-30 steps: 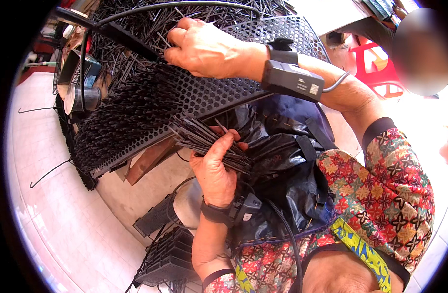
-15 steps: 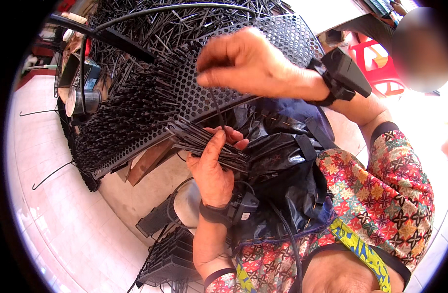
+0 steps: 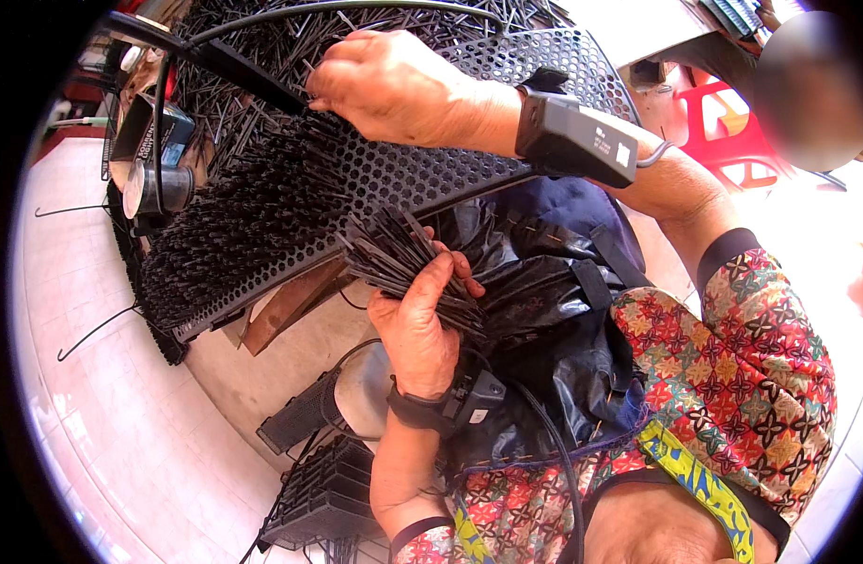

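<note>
My left hand (image 3: 415,334) is closed round a bundle of thin black strips (image 3: 391,249), whose ends fan out past the thumb toward the board. In front of it lies a black perforated board (image 3: 389,183) with rows of round holes. Many black strips (image 3: 248,207) stand upright in its left part. My right hand (image 3: 389,89) reaches over the board, fingers pinched together near the far edge of the standing strips. Whatever is between its fingertips is hidden.
Behind the board spreads a heap of loose black strips (image 3: 243,56). A dark metal bar (image 3: 234,75) crosses at the far left, beside a tin can (image 3: 164,190). Dark crates (image 3: 328,493) stand at the lower left. A red chair (image 3: 709,122) and a person (image 3: 817,94) are at the far right.
My right hand has moved left and away from me, from above the bare holes to the standing strips. The left hand still holds the bundle, its strips now more fanned and upright.
</note>
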`<act>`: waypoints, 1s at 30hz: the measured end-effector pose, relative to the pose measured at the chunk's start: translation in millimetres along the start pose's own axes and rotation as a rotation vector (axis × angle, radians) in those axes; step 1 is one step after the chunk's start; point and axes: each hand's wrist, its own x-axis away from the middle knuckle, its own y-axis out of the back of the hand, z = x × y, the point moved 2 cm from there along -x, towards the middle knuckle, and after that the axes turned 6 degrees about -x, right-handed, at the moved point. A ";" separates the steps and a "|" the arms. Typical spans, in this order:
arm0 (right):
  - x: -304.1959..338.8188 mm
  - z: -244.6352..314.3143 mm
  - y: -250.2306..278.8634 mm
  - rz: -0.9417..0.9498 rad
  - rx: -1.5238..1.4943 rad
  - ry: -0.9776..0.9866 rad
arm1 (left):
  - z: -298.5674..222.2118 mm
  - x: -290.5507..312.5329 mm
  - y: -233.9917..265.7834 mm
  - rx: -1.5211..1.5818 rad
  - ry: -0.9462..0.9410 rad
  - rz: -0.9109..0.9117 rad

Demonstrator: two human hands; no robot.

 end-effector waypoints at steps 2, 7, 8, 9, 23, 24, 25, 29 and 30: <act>2.2 8.9 -7.9 0.318 0.201 -0.060 | -1.2 0.0 2.7 -0.005 -0.013 -0.021; 11.3 24.3 -0.3 0.152 0.079 0.021 | -0.8 0.1 8.1 -0.026 -0.030 -0.024; 18.7 32.1 8.2 0.134 -0.003 -0.053 | -1.6 0.8 6.8 -0.013 -0.038 -0.031; 29.6 36.2 20.5 0.201 -0.132 -0.172 | 0.7 -0.7 0.9 0.001 -0.035 -0.016; 4.6 3.3 25.7 -0.270 -0.302 -0.322 | 1.4 -0.1 1.4 0.047 0.023 -0.015; 0.2 4.4 21.5 -0.314 -0.278 -0.221 | 1.0 0.6 3.2 0.053 0.032 -0.015; -0.2 8.8 18.0 -0.299 -0.261 -0.233 | 0.3 1.0 4.6 0.038 0.037 -0.023; -0.8 10.1 2.6 -0.249 -0.213 -0.103 | -0.9 2.3 3.3 0.023 0.025 -0.046; -1.0 9.0 0.7 -0.224 -0.197 -0.063 | -0.4 2.2 1.6 0.031 0.015 -0.046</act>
